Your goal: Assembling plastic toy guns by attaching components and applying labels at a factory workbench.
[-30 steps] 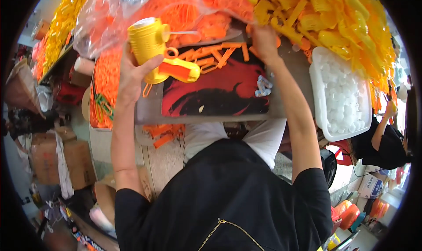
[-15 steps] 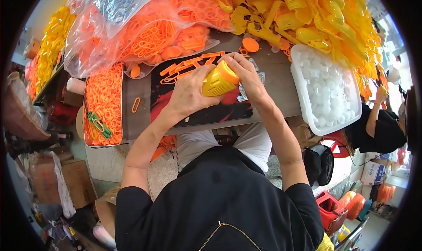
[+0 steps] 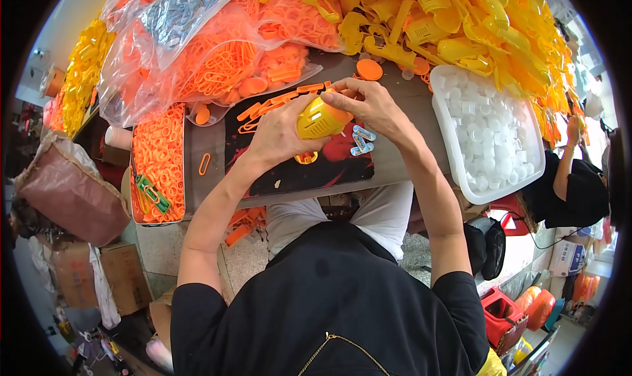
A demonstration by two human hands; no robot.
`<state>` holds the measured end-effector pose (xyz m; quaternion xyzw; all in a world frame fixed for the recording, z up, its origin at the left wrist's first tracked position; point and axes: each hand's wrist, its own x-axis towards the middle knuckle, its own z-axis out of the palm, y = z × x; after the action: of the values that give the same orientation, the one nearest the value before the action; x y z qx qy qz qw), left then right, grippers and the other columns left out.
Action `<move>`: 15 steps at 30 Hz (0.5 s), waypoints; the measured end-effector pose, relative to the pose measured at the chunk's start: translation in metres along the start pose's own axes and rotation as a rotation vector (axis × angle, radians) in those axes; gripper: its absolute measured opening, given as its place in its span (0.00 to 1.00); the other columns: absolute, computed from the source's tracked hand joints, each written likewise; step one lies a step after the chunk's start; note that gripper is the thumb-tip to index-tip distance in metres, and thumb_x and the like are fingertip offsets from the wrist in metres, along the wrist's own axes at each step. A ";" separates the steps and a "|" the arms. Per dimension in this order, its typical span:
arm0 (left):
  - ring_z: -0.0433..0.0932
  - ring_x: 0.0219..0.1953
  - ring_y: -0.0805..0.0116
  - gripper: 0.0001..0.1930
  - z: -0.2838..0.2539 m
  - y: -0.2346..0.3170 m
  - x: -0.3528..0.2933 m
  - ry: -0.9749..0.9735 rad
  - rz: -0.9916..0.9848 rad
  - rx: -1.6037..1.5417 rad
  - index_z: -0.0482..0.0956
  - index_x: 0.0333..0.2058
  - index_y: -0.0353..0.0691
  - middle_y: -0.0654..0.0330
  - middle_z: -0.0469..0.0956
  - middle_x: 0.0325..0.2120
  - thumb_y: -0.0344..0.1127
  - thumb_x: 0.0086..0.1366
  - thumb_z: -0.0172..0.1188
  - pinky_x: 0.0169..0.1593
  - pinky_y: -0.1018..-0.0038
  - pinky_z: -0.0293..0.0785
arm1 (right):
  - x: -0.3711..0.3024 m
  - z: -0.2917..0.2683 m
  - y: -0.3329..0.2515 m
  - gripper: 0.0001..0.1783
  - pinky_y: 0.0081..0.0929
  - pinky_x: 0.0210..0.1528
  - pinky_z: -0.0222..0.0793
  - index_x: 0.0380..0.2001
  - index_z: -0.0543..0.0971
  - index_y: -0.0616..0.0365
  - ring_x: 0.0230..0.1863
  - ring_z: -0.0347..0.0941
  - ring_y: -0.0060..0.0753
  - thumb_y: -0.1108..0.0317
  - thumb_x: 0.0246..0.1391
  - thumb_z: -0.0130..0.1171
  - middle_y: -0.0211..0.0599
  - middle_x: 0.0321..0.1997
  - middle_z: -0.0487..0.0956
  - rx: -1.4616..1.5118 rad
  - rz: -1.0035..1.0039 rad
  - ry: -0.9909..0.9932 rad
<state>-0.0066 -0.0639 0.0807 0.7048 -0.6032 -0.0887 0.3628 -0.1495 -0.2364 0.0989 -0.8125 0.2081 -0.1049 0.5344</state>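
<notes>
While the left hand (image 3: pixel 280 131) wraps its fingers round a yellow casing (image 3: pixel 318 120) above the surface (image 3: pixel 197 139), the right hand (image 3: pixel 376 106) bends its fingers over the end; whether they grip is hidden. With an orange part (image 3: pixel 343 116) at that end, it looks partly assembled; orange links (image 3: pixel 268 105) at ten o'clock, white caps (image 3: pixel 490 135) at three and yellow mouldings (image 3: pixel 454 27) at two lie unused.

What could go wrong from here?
The left hand holds the yellow casing, with the right hand at its end; a slip might knock the loose orange pieces.
Yellow parts heaped against the white tray could slide in among the white caps.
The tray's near end seems to jut past the table edge, so a bump might tip it.
</notes>
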 end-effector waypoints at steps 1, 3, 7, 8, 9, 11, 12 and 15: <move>0.84 0.42 0.49 0.36 0.000 -0.001 -0.001 -0.002 -0.001 0.001 0.75 0.54 0.38 0.48 0.83 0.42 0.45 0.47 0.77 0.45 0.61 0.80 | 0.000 0.002 -0.002 0.33 0.19 0.31 0.69 0.45 0.83 0.64 0.31 0.73 0.18 0.40 0.57 0.66 0.32 0.32 0.80 -0.006 0.013 0.028; 0.84 0.42 0.49 0.36 -0.001 -0.003 -0.001 -0.012 -0.012 0.009 0.75 0.54 0.38 0.48 0.83 0.41 0.45 0.47 0.77 0.45 0.61 0.80 | 0.002 0.005 -0.005 0.32 0.20 0.32 0.70 0.45 0.82 0.64 0.32 0.73 0.18 0.42 0.58 0.65 0.32 0.32 0.80 -0.008 0.032 0.027; 0.84 0.42 0.49 0.37 -0.004 -0.005 0.001 -0.005 -0.013 -0.055 0.75 0.54 0.38 0.48 0.83 0.41 0.45 0.46 0.77 0.45 0.61 0.80 | 0.002 0.013 0.008 0.27 0.22 0.36 0.72 0.45 0.82 0.65 0.33 0.74 0.19 0.47 0.60 0.65 0.32 0.33 0.81 0.007 -0.176 0.112; 0.84 0.42 0.49 0.37 -0.004 -0.003 0.001 0.000 0.000 -0.037 0.75 0.55 0.38 0.48 0.82 0.42 0.45 0.46 0.78 0.45 0.62 0.80 | 0.003 0.014 0.012 0.27 0.22 0.36 0.72 0.45 0.82 0.65 0.33 0.74 0.19 0.47 0.60 0.65 0.32 0.33 0.81 0.005 -0.178 0.111; 0.84 0.42 0.49 0.38 -0.004 -0.002 0.002 0.006 0.013 -0.018 0.74 0.56 0.38 0.48 0.82 0.43 0.45 0.47 0.78 0.45 0.62 0.79 | 0.005 0.014 0.014 0.26 0.22 0.38 0.72 0.45 0.81 0.65 0.34 0.74 0.19 0.49 0.60 0.65 0.33 0.33 0.81 0.053 -0.166 0.110; 0.83 0.42 0.49 0.40 -0.003 -0.006 0.000 0.046 0.042 -0.030 0.73 0.58 0.41 0.49 0.81 0.44 0.45 0.47 0.78 0.46 0.61 0.80 | 0.004 0.017 0.009 0.25 0.23 0.39 0.72 0.45 0.81 0.66 0.34 0.74 0.20 0.51 0.61 0.65 0.33 0.34 0.81 0.103 -0.155 0.102; 0.83 0.42 0.49 0.41 -0.004 -0.008 -0.001 0.085 0.074 -0.041 0.72 0.61 0.44 0.49 0.80 0.45 0.45 0.47 0.77 0.46 0.61 0.80 | 0.002 0.019 0.005 0.24 0.23 0.39 0.72 0.44 0.80 0.66 0.34 0.74 0.20 0.51 0.61 0.64 0.34 0.34 0.81 0.090 -0.147 0.106; 0.82 0.40 0.51 0.44 -0.012 -0.008 -0.007 -0.051 0.068 -0.106 0.68 0.65 0.52 0.52 0.78 0.45 0.44 0.47 0.76 0.44 0.62 0.81 | -0.012 0.028 -0.001 0.23 0.27 0.40 0.72 0.42 0.80 0.66 0.35 0.75 0.28 0.53 0.60 0.65 0.37 0.35 0.80 0.021 -0.203 0.194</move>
<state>0.0048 -0.0523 0.0818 0.6612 -0.6303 -0.1260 0.3867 -0.1493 -0.2073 0.0886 -0.8098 0.1744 -0.2386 0.5068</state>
